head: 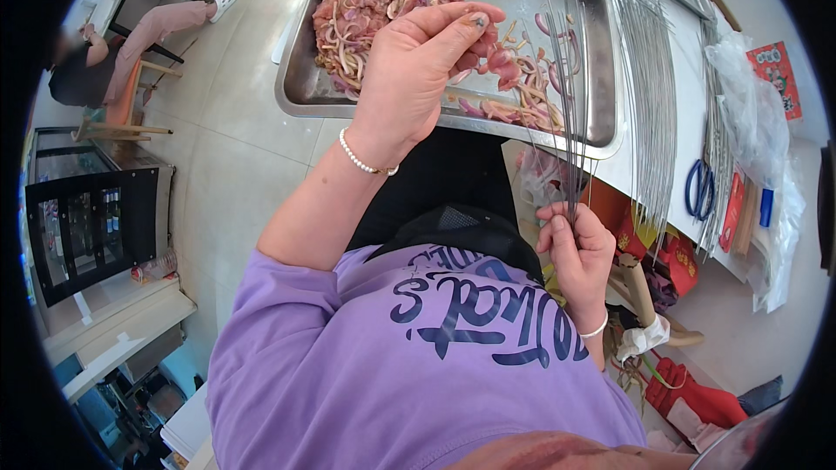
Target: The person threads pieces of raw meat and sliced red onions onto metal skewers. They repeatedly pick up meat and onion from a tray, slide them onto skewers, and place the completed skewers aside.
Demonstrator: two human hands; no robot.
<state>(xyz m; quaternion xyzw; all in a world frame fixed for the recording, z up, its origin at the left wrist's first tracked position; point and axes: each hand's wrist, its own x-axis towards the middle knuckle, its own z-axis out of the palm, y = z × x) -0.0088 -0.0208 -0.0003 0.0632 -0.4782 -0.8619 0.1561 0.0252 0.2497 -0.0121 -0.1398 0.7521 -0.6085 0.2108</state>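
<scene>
My left hand (418,65) is over the metal tray (450,119), thumb and forefinger pinched together. Pieces of raw meat (503,70) show below its fingers and appear held in them; the other fingertips are hidden. Lower down and to the right, my right hand (578,251) grips the lower ends of a bundle of thin metal skewers (569,163), which point up past the tray's near edge. A large heap of raw sliced meat (362,0) mixed with onion strips fills the tray's left part. Loose onion strips (539,94) lie near the front right, behind the skewers.
Many metal skewers (643,98) lie along the white table (679,137), some overhanging its edge. Scissors with blue handles (701,189) and a clear plastic bag (751,104) lie farther right. A seated person (98,72) and a glass-door fridge (91,228) are at left.
</scene>
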